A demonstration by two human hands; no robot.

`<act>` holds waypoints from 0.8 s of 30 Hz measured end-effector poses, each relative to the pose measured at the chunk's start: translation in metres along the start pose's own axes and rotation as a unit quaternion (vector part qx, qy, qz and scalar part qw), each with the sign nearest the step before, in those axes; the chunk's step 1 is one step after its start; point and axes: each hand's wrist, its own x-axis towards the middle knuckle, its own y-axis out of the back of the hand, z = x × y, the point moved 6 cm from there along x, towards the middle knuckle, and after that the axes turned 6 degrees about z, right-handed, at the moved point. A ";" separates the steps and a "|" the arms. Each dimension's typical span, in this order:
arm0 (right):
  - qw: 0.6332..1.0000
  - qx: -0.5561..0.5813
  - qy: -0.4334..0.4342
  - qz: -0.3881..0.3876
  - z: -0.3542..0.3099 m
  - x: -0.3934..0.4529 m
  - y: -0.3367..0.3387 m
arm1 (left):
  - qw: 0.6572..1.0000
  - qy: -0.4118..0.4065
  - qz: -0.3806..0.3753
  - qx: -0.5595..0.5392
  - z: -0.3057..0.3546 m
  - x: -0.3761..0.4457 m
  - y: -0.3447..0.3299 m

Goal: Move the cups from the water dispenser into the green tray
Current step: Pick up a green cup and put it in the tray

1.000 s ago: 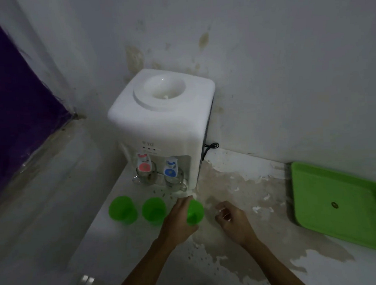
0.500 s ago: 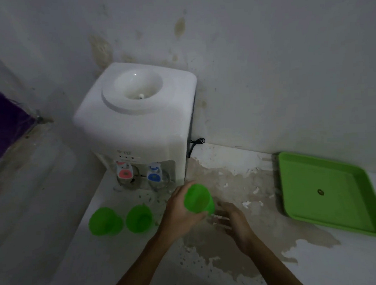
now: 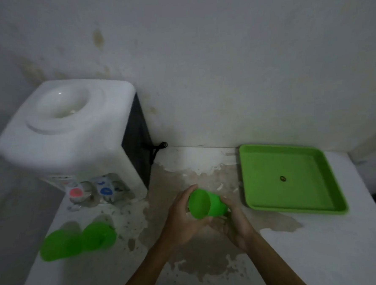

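A green cup lies tilted on its side in the air between both hands, its mouth facing left. My left hand grips its rim side. My right hand cups its base from below and the right. Two more green cups stand on the counter in front of the white water dispenser, left of my hands. The green tray lies to the right with nothing in it but a small dark spot at its middle.
The dispenser has a red tap and a blue tap, and a black cable at its back right. The white counter has peeled brown patches. A stained wall stands close behind.
My left hand lifted a green cup from the counter by the dispenser and carried it right. My right hand came up under it. The view swung right.
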 end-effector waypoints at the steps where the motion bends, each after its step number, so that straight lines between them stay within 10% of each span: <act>1: 0.999 -0.016 0.032 0.011 -0.013 0.000 0.018 | 1.000 -0.001 -0.006 0.001 0.005 0.003 -0.017; 7: 0.952 -0.162 0.225 0.127 -0.085 -0.008 0.090 | 1.000 0.011 -0.006 0.017 0.017 0.023 -0.079; 13: 0.796 -0.394 0.413 0.202 -0.144 0.000 0.140 | 0.998 0.041 -0.020 0.049 0.021 0.041 -0.132; 24: 0.666 -0.582 0.438 0.160 -0.144 0.040 0.147 | 0.993 0.091 -0.019 0.072 0.010 0.055 -0.153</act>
